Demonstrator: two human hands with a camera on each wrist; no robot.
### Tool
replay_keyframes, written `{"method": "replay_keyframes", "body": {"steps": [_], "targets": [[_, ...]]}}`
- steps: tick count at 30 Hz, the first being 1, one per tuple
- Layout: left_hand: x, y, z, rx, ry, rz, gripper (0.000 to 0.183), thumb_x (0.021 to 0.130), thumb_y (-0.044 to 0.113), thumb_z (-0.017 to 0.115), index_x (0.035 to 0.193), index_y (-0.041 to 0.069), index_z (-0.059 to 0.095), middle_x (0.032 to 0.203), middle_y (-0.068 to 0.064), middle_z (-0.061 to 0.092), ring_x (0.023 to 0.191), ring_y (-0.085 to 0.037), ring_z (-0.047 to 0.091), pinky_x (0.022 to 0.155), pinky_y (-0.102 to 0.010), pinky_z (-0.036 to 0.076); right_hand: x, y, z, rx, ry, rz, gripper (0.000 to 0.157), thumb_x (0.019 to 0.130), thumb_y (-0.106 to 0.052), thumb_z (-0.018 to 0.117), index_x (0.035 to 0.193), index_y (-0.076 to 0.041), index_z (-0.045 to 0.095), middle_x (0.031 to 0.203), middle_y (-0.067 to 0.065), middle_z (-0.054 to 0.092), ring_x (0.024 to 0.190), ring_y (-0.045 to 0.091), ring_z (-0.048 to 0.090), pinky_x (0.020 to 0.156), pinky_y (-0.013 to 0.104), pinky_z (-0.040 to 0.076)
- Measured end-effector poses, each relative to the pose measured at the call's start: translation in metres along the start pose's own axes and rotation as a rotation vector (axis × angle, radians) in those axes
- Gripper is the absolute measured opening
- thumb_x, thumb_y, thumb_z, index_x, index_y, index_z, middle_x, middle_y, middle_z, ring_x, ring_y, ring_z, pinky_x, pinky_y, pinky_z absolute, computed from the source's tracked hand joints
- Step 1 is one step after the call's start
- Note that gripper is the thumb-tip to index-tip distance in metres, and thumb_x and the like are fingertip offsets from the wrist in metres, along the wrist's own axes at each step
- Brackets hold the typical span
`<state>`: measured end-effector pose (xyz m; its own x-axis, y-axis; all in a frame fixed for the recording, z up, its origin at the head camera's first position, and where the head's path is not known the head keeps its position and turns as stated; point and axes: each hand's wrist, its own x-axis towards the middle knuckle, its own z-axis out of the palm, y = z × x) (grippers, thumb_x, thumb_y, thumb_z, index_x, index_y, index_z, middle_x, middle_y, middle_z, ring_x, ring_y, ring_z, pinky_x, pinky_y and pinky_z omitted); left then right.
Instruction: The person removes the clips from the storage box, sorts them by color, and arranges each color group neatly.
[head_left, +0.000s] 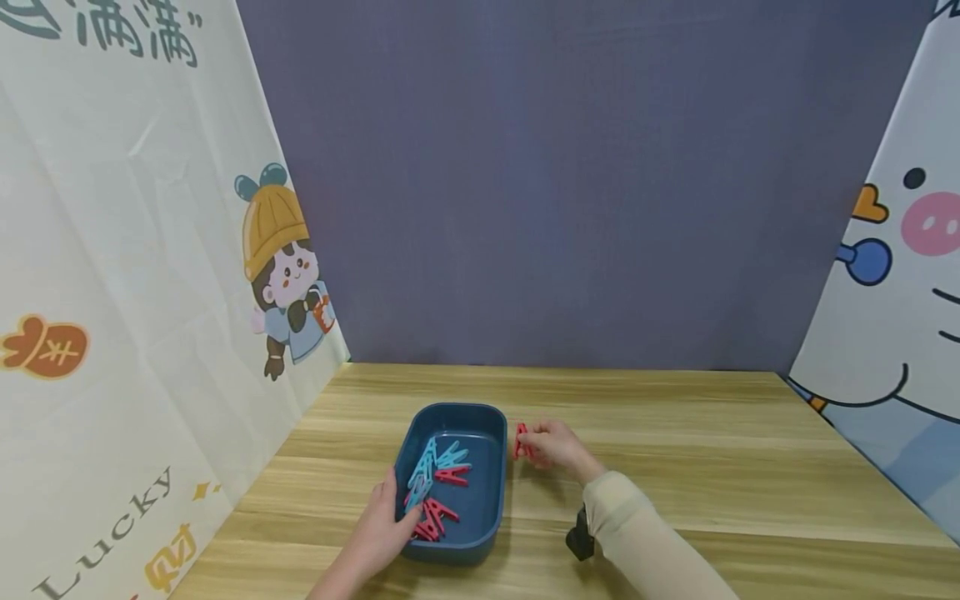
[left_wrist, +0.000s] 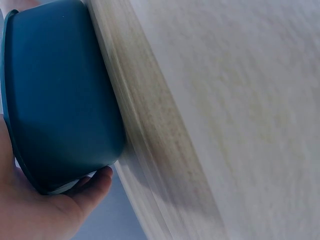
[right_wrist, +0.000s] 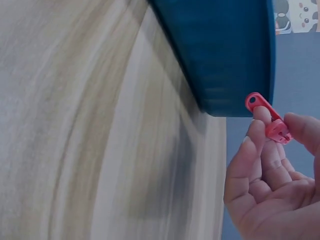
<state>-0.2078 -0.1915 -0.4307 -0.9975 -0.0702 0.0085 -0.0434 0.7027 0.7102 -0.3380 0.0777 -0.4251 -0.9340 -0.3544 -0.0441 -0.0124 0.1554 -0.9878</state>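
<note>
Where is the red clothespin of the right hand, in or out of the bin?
Out: in the head view, the right hand holds the red clothespin beside the bin, not over it.

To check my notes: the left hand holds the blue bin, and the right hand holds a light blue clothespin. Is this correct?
No: the clothespin in the right hand is red, as the right wrist view shows. The left hand holds the bin.

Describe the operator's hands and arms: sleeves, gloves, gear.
Left hand: ungloved, no sleeve in view. Right hand: ungloved; long cream sleeve with a band at the cuff. A small black block shows beside that cuff; can't tell if it's attached.
</note>
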Motion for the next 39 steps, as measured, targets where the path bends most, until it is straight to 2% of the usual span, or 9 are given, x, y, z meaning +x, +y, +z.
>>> {"method": "replay_keyframes", "body": {"steps": [5, 10, 15, 22, 32, 39], "targets": [[0.001, 0.000, 0.000, 0.004, 0.000, 0.000, 0.078, 0.088, 0.024, 0.056, 0.141, -0.013, 0.013, 0.133, -0.036, 0.030, 0.121, -0.048, 0.034, 0.097, -0.059, 0.030, 0.001, 0.006, -0.002, -0.034, -0.018, 0.005, 0.021, 0.090, -0.008, 0.054, 0.081, 0.010, 0.059, 0.067, 0.009, 0.063, 0.050, 0.007, 0.049, 0.044, 0.017, 0.036], [0.001, -0.001, 0.001, 0.008, 0.000, -0.003, 0.078, 0.088, 0.025, 0.056, 0.141, -0.012, 0.012, 0.133, -0.036, 0.030, 0.121, -0.048, 0.034, 0.097, -0.059, 0.029, 0.000, 0.012, -0.002, -0.082, -0.008, -0.002, 0.018, 0.088, -0.008, 0.055, 0.082, 0.009, 0.060, 0.067, 0.009, 0.063, 0.049, 0.008, 0.048, 0.043, 0.019, 0.038], [0.001, -0.001, 0.001, 0.017, 0.002, -0.004, 0.078, 0.088, 0.025, 0.056, 0.141, -0.013, 0.013, 0.133, -0.035, 0.031, 0.121, -0.048, 0.035, 0.097, -0.059, 0.030, 0.000, 0.015, -0.002, -0.094, -0.012, 0.029, 0.015, 0.088, -0.007, 0.054, 0.081, 0.005, 0.058, 0.069, 0.010, 0.065, 0.048, 0.008, 0.050, 0.043, 0.019, 0.041], [0.002, 0.000, 0.000, 0.018, -0.006, -0.019, 0.078, 0.088, 0.026, 0.056, 0.141, -0.012, 0.012, 0.134, -0.036, 0.030, 0.121, -0.048, 0.034, 0.096, -0.060, 0.030, -0.005, 0.017, -0.001, -0.149, 0.028, 0.051, 0.012, 0.088, -0.009, 0.056, 0.083, 0.002, 0.057, 0.066, 0.006, 0.059, 0.052, 0.011, 0.055, 0.045, 0.020, 0.044], [0.001, 0.001, 0.001, 0.012, -0.002, -0.011, 0.078, 0.088, 0.024, 0.056, 0.141, -0.013, 0.013, 0.133, -0.037, 0.030, 0.121, -0.049, 0.033, 0.097, -0.060, 0.029, -0.002, 0.025, 0.000, -0.103, -0.009, 0.079, 0.013, 0.086, -0.006, 0.057, 0.079, 0.004, 0.058, 0.060, 0.005, 0.056, 0.051, 0.013, 0.060, 0.041, 0.017, 0.043], [0.000, 0.000, 0.002, 0.011, 0.013, 0.003, 0.078, 0.087, 0.025, 0.056, 0.140, -0.013, 0.013, 0.133, -0.037, 0.030, 0.121, -0.049, 0.034, 0.097, -0.060, 0.029, -0.003, 0.024, 0.002, -0.155, 0.010, 0.097, 0.015, 0.087, -0.007, 0.058, 0.076, 0.003, 0.059, 0.055, 0.003, 0.055, 0.046, 0.010, 0.056, 0.040, 0.016, 0.041]]}}
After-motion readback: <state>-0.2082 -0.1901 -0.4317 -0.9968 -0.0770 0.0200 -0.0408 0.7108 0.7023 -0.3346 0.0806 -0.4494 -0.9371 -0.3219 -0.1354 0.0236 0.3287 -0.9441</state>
